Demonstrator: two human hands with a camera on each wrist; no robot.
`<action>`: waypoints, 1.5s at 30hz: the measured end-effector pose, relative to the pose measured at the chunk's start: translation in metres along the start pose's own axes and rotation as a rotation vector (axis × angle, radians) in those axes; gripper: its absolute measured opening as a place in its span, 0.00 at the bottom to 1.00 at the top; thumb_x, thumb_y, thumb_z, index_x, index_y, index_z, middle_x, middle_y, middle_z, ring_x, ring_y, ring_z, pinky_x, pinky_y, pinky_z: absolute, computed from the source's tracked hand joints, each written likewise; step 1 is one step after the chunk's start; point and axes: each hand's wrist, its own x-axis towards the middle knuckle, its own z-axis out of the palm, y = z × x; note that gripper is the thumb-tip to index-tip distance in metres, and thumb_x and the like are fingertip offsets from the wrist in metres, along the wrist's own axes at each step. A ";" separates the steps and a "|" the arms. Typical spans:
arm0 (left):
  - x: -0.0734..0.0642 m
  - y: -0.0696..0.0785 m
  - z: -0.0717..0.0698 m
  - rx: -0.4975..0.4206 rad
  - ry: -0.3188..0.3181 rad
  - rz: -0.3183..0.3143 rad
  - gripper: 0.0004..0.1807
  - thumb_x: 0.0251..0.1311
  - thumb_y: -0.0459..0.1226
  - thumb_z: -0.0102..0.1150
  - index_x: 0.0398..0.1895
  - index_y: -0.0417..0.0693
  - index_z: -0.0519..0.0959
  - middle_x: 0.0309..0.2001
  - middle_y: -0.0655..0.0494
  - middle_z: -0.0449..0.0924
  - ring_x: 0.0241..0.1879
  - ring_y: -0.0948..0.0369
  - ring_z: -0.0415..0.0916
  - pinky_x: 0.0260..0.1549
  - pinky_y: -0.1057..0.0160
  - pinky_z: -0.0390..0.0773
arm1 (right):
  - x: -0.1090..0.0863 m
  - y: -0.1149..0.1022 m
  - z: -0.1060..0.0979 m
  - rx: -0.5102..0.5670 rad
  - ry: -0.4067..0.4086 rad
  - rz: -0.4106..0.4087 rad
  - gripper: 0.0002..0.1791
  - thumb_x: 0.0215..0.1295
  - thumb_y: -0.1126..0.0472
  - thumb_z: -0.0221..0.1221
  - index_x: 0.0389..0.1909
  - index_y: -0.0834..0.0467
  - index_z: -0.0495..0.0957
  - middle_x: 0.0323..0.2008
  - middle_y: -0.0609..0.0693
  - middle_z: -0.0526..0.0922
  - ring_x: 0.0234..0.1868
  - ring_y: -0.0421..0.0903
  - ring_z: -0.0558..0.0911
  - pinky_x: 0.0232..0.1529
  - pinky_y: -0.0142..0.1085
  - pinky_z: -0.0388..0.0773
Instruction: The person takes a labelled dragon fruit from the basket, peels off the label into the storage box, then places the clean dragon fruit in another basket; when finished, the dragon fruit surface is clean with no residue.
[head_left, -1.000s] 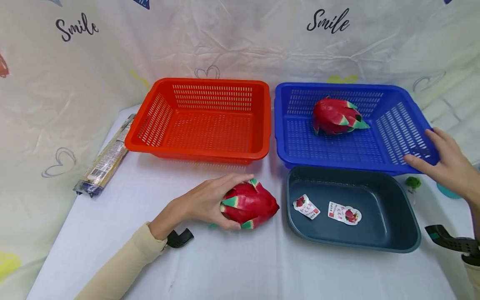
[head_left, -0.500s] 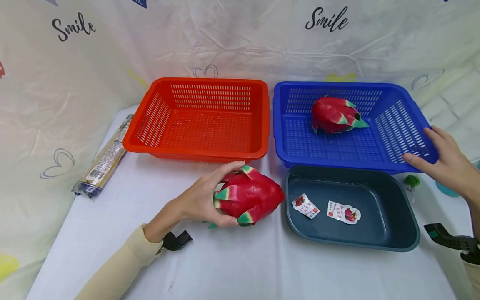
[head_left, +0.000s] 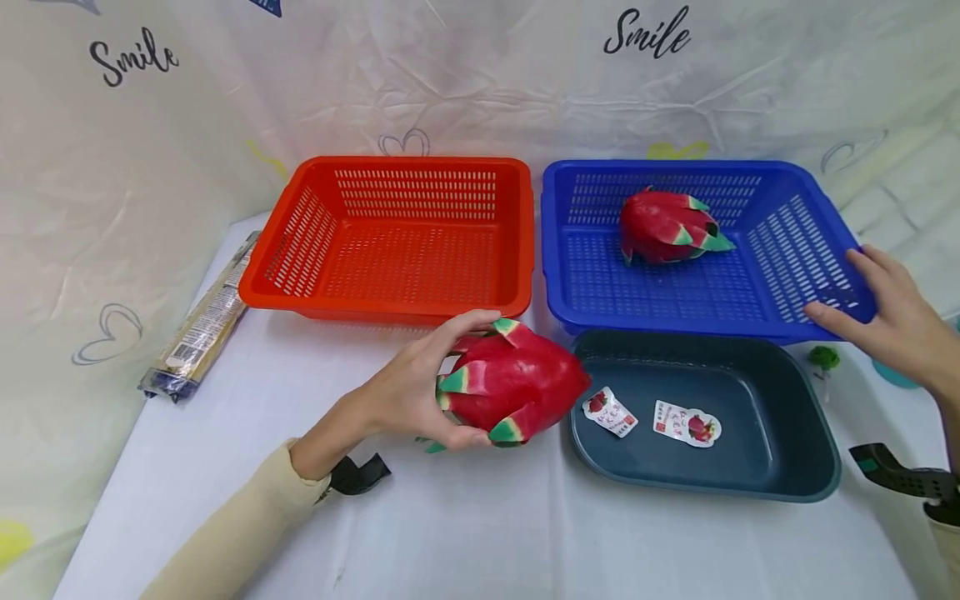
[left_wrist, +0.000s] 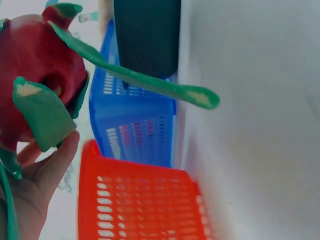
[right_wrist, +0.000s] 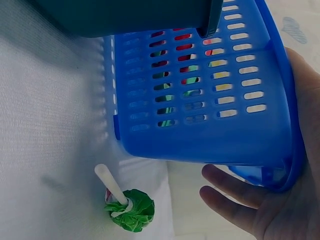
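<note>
My left hand (head_left: 408,387) grips a red dragon fruit (head_left: 525,379) with green-tipped scales, fingers over its far side and thumb along the near side. The fruit is lifted off the table, its pointed end overlapping the left rim of a dark teal tub (head_left: 720,471). In the left wrist view the dragon fruit (left_wrist: 37,70) shows its leafy end. My right hand (head_left: 896,321) holds the right front corner of a blue basket (head_left: 637,300), thumb over the rim and fingers down outside. Another dragon fruit (head_left: 667,227) lies in that basket.
An orange-red basket (head_left: 420,267) stands left of the blue one. Two printed fruit labels, a left label (head_left: 610,412) and a right label (head_left: 686,423), lie in the tub. A long plastic packet (head_left: 198,329) lies at far left. A green-wrapped lollipop (right_wrist: 131,210) is near the right hand.
My left hand has raised the dragon fruit from the table and brought it rightward to the tub's left rim. The right hand stays at the blue basket's corner.
</note>
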 end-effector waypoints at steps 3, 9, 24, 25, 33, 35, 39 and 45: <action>0.018 0.007 -0.002 0.050 -0.017 0.018 0.59 0.35 0.47 0.79 0.71 0.53 0.53 0.62 0.53 0.69 0.61 0.60 0.70 0.47 0.66 0.82 | -0.001 0.000 -0.002 -0.001 0.001 0.006 0.50 0.67 0.49 0.51 0.75 0.65 0.31 0.75 0.68 0.26 0.68 0.80 0.43 0.58 0.75 0.45; 0.067 0.023 -0.012 0.148 -0.054 0.116 0.56 0.41 0.51 0.76 0.72 0.53 0.52 0.62 0.54 0.68 0.60 0.64 0.69 0.46 0.70 0.81 | -0.002 0.000 -0.001 0.011 0.013 -0.003 0.49 0.67 0.50 0.52 0.75 0.65 0.32 0.75 0.68 0.27 0.68 0.80 0.43 0.58 0.75 0.46; 0.181 0.041 -0.011 0.482 -0.193 0.135 0.56 0.46 0.65 0.62 0.76 0.57 0.49 0.68 0.61 0.64 0.64 0.68 0.67 0.52 0.76 0.74 | -0.001 0.004 0.000 0.029 0.033 -0.005 0.50 0.66 0.50 0.53 0.76 0.62 0.33 0.75 0.68 0.28 0.68 0.80 0.43 0.56 0.76 0.47; 0.188 0.040 -0.011 0.496 -0.198 0.135 0.56 0.46 0.65 0.61 0.76 0.58 0.49 0.69 0.61 0.64 0.64 0.68 0.67 0.53 0.76 0.74 | -0.001 0.003 0.000 0.029 0.031 -0.004 0.50 0.66 0.50 0.53 0.76 0.63 0.33 0.75 0.68 0.28 0.68 0.80 0.43 0.56 0.76 0.47; 0.226 0.036 -0.009 0.519 -0.250 0.103 0.56 0.48 0.64 0.61 0.77 0.59 0.45 0.72 0.61 0.60 0.67 0.68 0.62 0.55 0.77 0.72 | 0.000 -0.001 0.002 0.049 0.022 -0.010 0.50 0.66 0.50 0.53 0.76 0.63 0.33 0.75 0.68 0.27 0.69 0.80 0.43 0.55 0.77 0.46; 0.230 0.036 -0.008 0.516 -0.256 0.093 0.57 0.47 0.64 0.62 0.77 0.59 0.45 0.72 0.61 0.60 0.68 0.68 0.61 0.56 0.77 0.71 | 0.000 -0.001 0.002 0.052 0.024 -0.010 0.50 0.66 0.50 0.53 0.76 0.62 0.33 0.75 0.67 0.28 0.69 0.80 0.43 0.55 0.77 0.47; 0.238 0.035 -0.004 0.501 -0.267 0.086 0.57 0.47 0.63 0.65 0.77 0.60 0.45 0.73 0.62 0.59 0.69 0.68 0.61 0.56 0.76 0.71 | 0.000 0.000 0.001 0.044 0.026 -0.006 0.50 0.66 0.50 0.53 0.76 0.63 0.33 0.75 0.68 0.28 0.69 0.80 0.43 0.54 0.77 0.48; 0.251 0.026 0.010 0.514 -0.328 0.101 0.58 0.47 0.63 0.65 0.77 0.59 0.43 0.74 0.60 0.56 0.69 0.67 0.59 0.58 0.76 0.70 | 0.000 0.000 0.001 0.027 0.029 0.003 0.50 0.65 0.49 0.53 0.76 0.64 0.33 0.75 0.68 0.29 0.68 0.81 0.45 0.51 0.77 0.50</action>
